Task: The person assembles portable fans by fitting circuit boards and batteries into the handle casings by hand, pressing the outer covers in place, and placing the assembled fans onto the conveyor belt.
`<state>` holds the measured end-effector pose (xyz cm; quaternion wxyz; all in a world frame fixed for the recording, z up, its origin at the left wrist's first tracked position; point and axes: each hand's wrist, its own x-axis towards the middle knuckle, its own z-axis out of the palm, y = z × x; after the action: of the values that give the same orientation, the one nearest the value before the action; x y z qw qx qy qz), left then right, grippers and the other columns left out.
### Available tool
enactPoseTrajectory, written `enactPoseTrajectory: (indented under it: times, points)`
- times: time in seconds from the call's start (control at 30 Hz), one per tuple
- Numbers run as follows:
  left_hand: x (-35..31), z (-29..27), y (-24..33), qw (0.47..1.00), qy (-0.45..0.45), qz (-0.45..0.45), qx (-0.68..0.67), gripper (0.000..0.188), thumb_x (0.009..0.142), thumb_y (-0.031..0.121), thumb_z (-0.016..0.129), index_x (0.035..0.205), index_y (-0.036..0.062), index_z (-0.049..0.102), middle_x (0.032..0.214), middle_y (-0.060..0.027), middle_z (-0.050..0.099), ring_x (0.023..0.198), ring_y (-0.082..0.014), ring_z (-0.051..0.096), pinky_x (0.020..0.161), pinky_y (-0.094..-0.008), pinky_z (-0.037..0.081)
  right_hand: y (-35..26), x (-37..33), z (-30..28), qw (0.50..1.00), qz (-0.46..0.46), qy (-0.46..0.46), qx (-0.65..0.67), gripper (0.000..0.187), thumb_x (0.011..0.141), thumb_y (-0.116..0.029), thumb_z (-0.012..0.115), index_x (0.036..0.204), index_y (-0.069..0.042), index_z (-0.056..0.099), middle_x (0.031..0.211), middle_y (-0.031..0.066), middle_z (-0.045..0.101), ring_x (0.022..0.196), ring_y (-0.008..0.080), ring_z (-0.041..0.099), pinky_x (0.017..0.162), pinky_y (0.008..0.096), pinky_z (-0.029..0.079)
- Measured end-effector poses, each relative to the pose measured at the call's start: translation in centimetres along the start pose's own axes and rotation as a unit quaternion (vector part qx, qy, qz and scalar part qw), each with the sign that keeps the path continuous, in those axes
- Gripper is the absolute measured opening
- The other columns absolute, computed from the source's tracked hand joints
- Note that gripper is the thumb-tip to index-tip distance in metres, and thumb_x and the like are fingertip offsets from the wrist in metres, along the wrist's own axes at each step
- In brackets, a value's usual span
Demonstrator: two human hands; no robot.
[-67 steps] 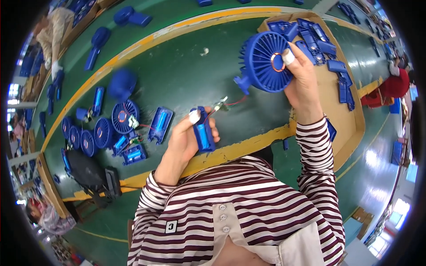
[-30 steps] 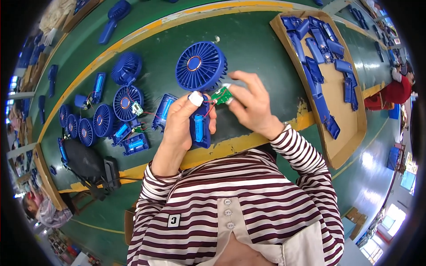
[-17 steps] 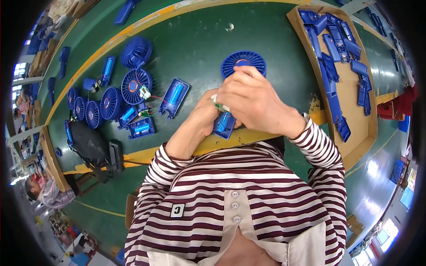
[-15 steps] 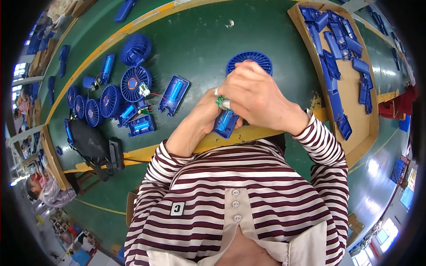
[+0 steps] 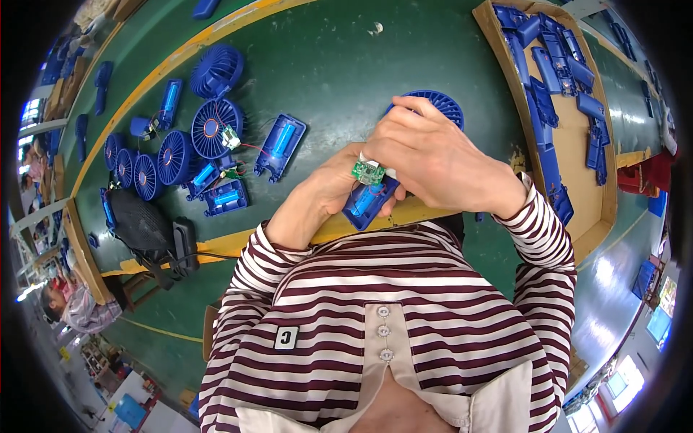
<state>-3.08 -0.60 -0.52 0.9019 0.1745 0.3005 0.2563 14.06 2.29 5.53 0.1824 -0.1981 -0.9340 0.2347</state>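
Close in front of me I hold a blue handheld fan whose round grille (image 5: 442, 105) points away from me. Its handle half (image 5: 361, 215) lies open toward my body, with a light-blue battery cell inside. A green circuit board (image 5: 368, 172) shows at the top of the handle, between my hands. My left hand (image 5: 325, 186) is closed around the handle from the left and below. From the right, my right hand (image 5: 442, 160) is curled over the fan's neck. Its fingertips are hidden, so whether they pinch some small part cannot be seen.
On the left of the green table (image 5: 325, 72) lie several blue fans (image 5: 216, 128) and open handles with batteries (image 5: 281, 146), joined by thin wires. A black mesh-covered object (image 5: 141, 220) is near the front left. At right, a cardboard tray (image 5: 588, 195) holds blue handle shells (image 5: 545, 105).
The fan has turned slightly, its grille swinging right and its handle end left. My right hand has shifted a little right, and more of the green circuit board shows.
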Motion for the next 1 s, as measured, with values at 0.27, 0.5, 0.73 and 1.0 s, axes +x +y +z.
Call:
enactPoseTrajectory:
  times: [0.27,0.5,0.73,1.0]
  points:
    - [-0.2,-0.5,-0.5,1.0,-0.012,0.022,0.019,0.024,0.082,0.018,0.056,0.09,-0.0049,0.056,0.074,-0.0176,0.061,0.056,-0.0244,0.061,0.046,-0.0324,0.051,-0.3,0.1,0.4,0.998,-0.051,0.01,-0.047,0.038,0.058,-0.026,0.07,0.086,-0.004,0.057,0.083,0.005,0.053,0.089,0.0217,0.049,0.091,0.0367,0.035]
    - [-0.4,0.8,-0.7,0.997,0.047,0.003,0.061,0.022,0.08,0.016,0.059,0.092,-0.0018,0.055,0.074,-0.0155,0.06,0.061,-0.0238,0.062,0.046,-0.0325,0.053,-1.3,0.4,0.2,0.994,-0.064,-0.076,-0.047,0.031,0.063,-0.022,0.066,0.086,-0.004,0.057,0.084,0.0038,0.051,0.088,0.0196,0.048,0.079,0.0316,0.037]
    - [-0.6,0.5,-1.0,0.996,-0.042,-0.011,0.082,0.021,0.08,0.017,0.06,0.087,-0.0019,0.055,0.072,-0.0145,0.06,0.056,-0.0203,0.061,0.044,-0.0275,0.052,-1.4,0.7,-0.7,0.991,-0.065,-0.113,0.013,0.031,0.067,-0.023,0.067,0.088,-0.002,0.056,0.086,0.0045,0.05,0.088,0.0194,0.047,0.078,0.0304,0.036]
    - [-0.5,0.5,-0.9,0.997,-0.034,-0.05,0.039,0.02,0.077,0.015,0.063,0.084,-0.0018,0.056,0.072,-0.0135,0.06,0.056,-0.0195,0.061,0.045,-0.0275,0.053,-1.2,0.8,0.0,0.994,-0.094,-0.051,-0.001,0.027,0.063,-0.022,0.064,0.079,-0.002,0.055,0.077,0.0058,0.049,0.077,0.0219,0.049,0.078,0.0356,0.041]
